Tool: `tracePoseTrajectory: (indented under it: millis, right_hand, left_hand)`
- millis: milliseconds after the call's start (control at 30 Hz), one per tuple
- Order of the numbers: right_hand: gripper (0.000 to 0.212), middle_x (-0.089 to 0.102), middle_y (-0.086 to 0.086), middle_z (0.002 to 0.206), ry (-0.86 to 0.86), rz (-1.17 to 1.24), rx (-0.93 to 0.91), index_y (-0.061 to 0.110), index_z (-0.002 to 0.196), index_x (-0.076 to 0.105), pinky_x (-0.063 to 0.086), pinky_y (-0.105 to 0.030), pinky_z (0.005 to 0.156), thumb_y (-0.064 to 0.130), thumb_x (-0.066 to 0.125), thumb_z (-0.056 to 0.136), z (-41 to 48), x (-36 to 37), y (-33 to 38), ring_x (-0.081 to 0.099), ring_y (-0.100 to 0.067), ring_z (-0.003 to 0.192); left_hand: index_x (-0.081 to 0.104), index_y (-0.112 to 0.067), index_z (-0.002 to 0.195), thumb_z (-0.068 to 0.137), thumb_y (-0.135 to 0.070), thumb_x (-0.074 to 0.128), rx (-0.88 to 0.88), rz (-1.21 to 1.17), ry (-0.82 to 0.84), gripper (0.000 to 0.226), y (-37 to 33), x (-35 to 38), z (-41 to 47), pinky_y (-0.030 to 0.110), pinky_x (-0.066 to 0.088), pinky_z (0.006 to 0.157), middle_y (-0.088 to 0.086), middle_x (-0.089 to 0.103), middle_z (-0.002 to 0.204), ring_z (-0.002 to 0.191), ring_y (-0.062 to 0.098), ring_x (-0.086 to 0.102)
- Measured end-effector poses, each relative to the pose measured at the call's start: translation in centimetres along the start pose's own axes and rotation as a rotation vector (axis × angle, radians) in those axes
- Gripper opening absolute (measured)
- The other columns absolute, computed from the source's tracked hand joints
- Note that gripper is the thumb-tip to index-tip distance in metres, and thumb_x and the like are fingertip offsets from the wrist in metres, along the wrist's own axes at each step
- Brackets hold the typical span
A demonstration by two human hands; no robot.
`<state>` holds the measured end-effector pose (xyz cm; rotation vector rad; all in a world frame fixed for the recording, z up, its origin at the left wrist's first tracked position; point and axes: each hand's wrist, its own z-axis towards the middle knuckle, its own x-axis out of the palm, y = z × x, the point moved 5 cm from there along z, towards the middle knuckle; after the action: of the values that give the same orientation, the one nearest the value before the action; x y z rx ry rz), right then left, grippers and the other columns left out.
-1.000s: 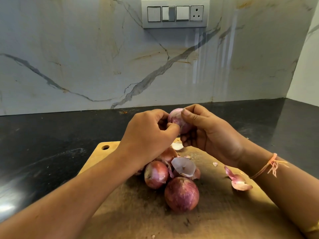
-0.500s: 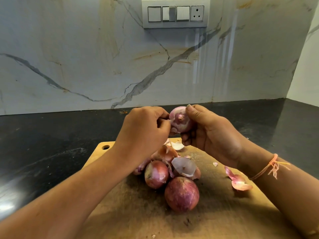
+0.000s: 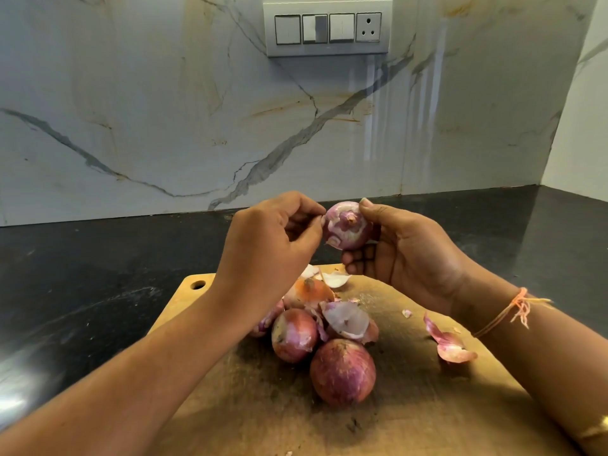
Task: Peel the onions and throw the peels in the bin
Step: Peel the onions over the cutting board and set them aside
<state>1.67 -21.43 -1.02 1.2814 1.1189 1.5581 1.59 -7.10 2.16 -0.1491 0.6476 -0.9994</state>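
My right hand (image 3: 408, 255) grips a partly peeled purple onion (image 3: 347, 227) above the back edge of the wooden cutting board (image 3: 411, 406). At the onion's left side, my left hand (image 3: 273, 238) pinches a thin strip of its skin between thumb and fingertips. Below, on the board, lie unpeeled red onions (image 3: 342, 375) (image 3: 292, 334), with another one partly hidden under my left wrist. Loose peels (image 3: 345, 319) are piled behind them. A pink peel (image 3: 449, 345) lies apart on the right. No bin is in view.
The board rests on a black stone counter (image 3: 98, 274) that runs to a marble backsplash (image 3: 164, 126). A switch panel with a socket (image 3: 327, 28) is set in the wall above. A white side wall (image 3: 582, 126) closes the right corner.
Both hands lifted the onion slightly and turned its root end toward me. My left hand shifted from covering the onion to pinching skin at its left side.
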Motion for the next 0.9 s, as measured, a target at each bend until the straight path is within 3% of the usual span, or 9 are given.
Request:
tracePoseTrajectory:
  millis: [333, 500, 633, 800, 900]
  right_hand:
    - [0.038, 0.059, -0.019, 0.098, 0.01, -0.041, -0.011, -0.002, 0.122, 0.053, 0.051, -0.026, 0.057, 0.026, 0.041, 0.1, -0.02, 0.15, -0.03, 0.057, -0.018, 0.061]
    - [0.038, 0.059, -0.016, 0.088, 0.024, -0.134, -0.036, -0.005, 0.123, 0.048, 0.048, -0.025, 0.055, 0.024, 0.042, 0.099, -0.22, 0.32, 0.13, 0.056, -0.016, 0.057]
    - [0.03, 0.06, -0.015, 0.081, 0.058, -0.151, -0.037, 0.001, 0.115, 0.049, 0.047, -0.024, 0.053, 0.025, 0.043, 0.098, -0.44, 0.5, 0.22, 0.055, -0.015, 0.056]
    - [0.019, 0.062, -0.013, 0.079, 0.065, -0.153, -0.04, 0.006, 0.103, 0.048, 0.048, -0.025, 0.054, 0.024, 0.044, 0.098, -0.51, 0.51, 0.25, 0.055, -0.015, 0.055]
    - [0.019, 0.062, -0.012, 0.078, 0.071, -0.129, -0.045, 0.006, 0.104, 0.048, 0.048, -0.025, 0.054, 0.023, 0.044, 0.098, -0.47, 0.54, 0.23, 0.056, -0.015, 0.055]
  left_hand:
    - [0.071, -0.02, 0.104, 0.081, -0.026, 0.069, -0.117, -0.066, 0.131, 0.023, -0.04, 0.78, -0.37, 0.006, 0.05, 0.067, -0.02, 0.068, 0.083, 0.076, -0.009, 0.065]
    - [0.073, -0.019, 0.093, 0.08, -0.021, 0.066, -0.075, 0.008, 0.119, 0.014, -0.15, 0.47, -0.25, 0.011, 0.052, 0.063, -0.018, 0.068, 0.074, 0.069, -0.003, 0.065]
    - [0.074, -0.013, 0.088, 0.081, -0.025, 0.063, 0.06, 0.124, 0.094, 0.017, -0.54, 0.3, -0.19, 0.018, 0.054, 0.056, -0.009, 0.069, 0.069, 0.057, 0.003, 0.063]
    - [0.074, -0.01, 0.079, 0.078, -0.019, 0.061, 0.138, 0.217, 0.064, 0.016, -0.84, 0.27, -0.24, 0.0, 0.039, 0.051, -0.006, 0.066, 0.06, 0.047, -0.002, 0.048]
    - [0.074, -0.011, 0.078, 0.078, -0.019, 0.061, 0.153, 0.232, 0.039, 0.016, -0.73, 0.2, -0.29, 0.0, 0.039, 0.051, -0.007, 0.066, 0.059, 0.047, -0.002, 0.047]
